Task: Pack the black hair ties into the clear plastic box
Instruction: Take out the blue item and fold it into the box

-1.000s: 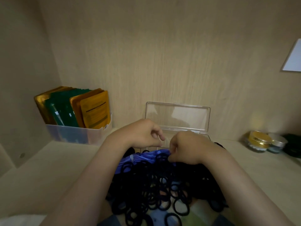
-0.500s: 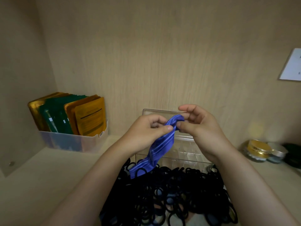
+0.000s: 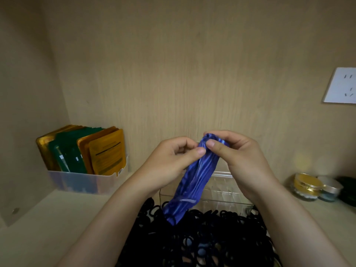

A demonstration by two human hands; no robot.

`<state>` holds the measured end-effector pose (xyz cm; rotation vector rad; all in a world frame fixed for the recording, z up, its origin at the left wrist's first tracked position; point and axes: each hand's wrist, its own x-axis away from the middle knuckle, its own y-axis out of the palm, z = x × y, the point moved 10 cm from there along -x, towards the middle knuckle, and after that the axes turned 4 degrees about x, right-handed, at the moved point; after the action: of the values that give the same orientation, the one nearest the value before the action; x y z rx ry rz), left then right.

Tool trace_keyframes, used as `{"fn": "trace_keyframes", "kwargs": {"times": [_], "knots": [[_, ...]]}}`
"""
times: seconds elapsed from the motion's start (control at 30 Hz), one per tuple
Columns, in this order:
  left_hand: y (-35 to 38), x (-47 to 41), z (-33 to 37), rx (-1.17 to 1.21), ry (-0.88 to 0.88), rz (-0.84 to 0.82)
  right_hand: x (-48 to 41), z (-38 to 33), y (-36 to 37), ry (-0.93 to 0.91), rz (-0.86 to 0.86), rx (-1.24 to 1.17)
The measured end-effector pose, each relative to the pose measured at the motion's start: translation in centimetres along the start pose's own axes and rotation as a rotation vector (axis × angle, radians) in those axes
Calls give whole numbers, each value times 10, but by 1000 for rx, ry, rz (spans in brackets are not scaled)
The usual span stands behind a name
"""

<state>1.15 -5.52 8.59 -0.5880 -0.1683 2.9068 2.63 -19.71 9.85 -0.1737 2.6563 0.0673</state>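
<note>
A big heap of black hair ties [image 3: 202, 237] covers the near part of the shelf. Just behind the heap stands the clear plastic box [image 3: 221, 191], mostly hidden by my arms. Both hands hold a blue striped plastic bag [image 3: 194, 182] up over the box. My left hand [image 3: 173, 160] pinches the bag's top edge from the left between thumb and fingers. My right hand [image 3: 237, 155] pinches the same top edge from the right. The bag hangs down with its lower end touching the heap.
A translucent bin [image 3: 86, 182] holding gold, green and orange packets stands at the back left. Small round jars [image 3: 308, 185] sit at the right by the wall. A white wall socket [image 3: 341, 85] is on the back panel at the upper right.
Both hands rose from the heap, lifting the blue bag up above the box. The bag now hangs stretched from its pinched top edge.
</note>
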Motion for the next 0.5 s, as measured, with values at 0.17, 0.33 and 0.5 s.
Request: {"fn": "trace_keyframes", "kwargs": {"times": [0.17, 0.33, 0.5], "knots": [[-26, 3, 13, 83, 86, 190, 6, 23, 24, 168, -249, -28], [-43, 4, 6, 4, 43, 299, 14, 53, 33, 299, -264, 20], [-22, 1, -29, -71, -165, 3, 7, 51, 14, 279, -49, 27]]}}
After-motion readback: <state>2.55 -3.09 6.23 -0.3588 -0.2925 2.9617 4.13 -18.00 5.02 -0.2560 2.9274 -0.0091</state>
